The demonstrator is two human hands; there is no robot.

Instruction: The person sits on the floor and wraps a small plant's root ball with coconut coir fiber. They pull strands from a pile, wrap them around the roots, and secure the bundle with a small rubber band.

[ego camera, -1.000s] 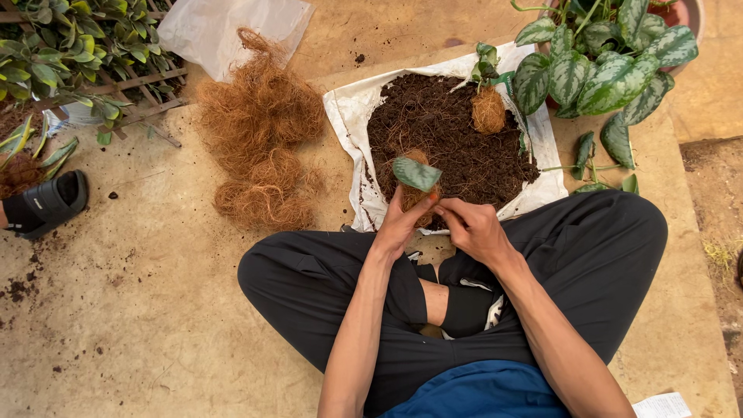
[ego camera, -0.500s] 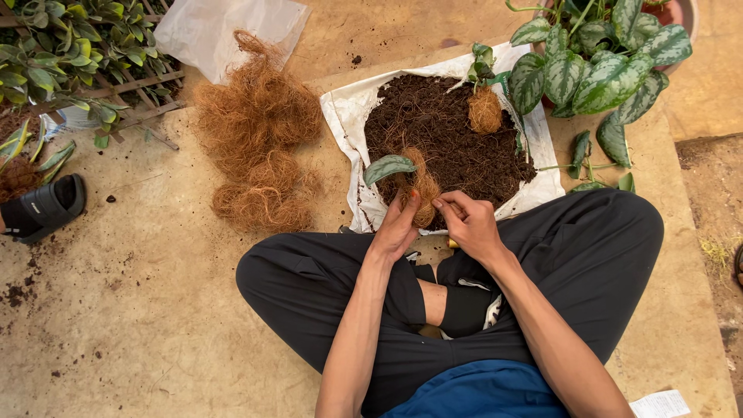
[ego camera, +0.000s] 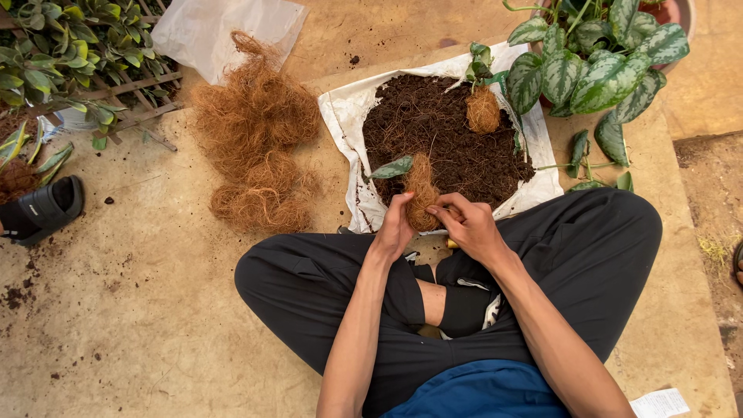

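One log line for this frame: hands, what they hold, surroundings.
left hand: grips fibre-wrapped cutting | right hand: fingers on its fibre | behind: soil on white sheet | left: loose fibre pile

A single head-worn camera looks almost straight down from above the seated person, facing the tan concrete floor [ego camera: 139, 310]. The crossed legs in black trousers [ego camera: 325, 286] lie near, at the lower edge. The white sheet heaped with dark soil [ego camera: 348, 116] lies farther off, upper centre-right.
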